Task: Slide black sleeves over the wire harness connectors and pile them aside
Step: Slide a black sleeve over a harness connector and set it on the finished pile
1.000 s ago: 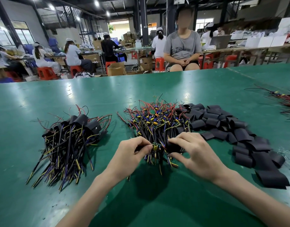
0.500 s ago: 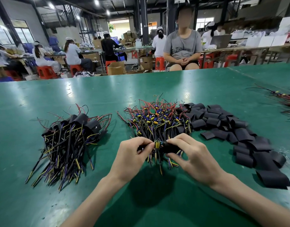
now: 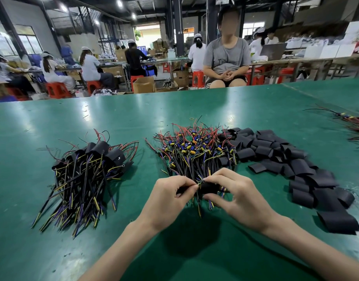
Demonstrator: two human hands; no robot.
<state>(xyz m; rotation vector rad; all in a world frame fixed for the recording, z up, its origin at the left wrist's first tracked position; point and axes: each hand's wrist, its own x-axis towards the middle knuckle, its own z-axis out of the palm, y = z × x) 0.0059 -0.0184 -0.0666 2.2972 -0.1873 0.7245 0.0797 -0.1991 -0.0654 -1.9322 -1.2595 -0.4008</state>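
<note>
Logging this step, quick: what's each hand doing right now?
Left hand: pinching the wire harness.
Right hand: gripping a black sleeve over it.

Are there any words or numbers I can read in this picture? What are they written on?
"Th": the start of the print on the grey T-shirt; the rest is too blurred to read.
White sign hanging at the top: too small to read.
Orange sign far back: blurred.
Black sleeves, wire harnesses, cardboard box: no writing shows.
</note>
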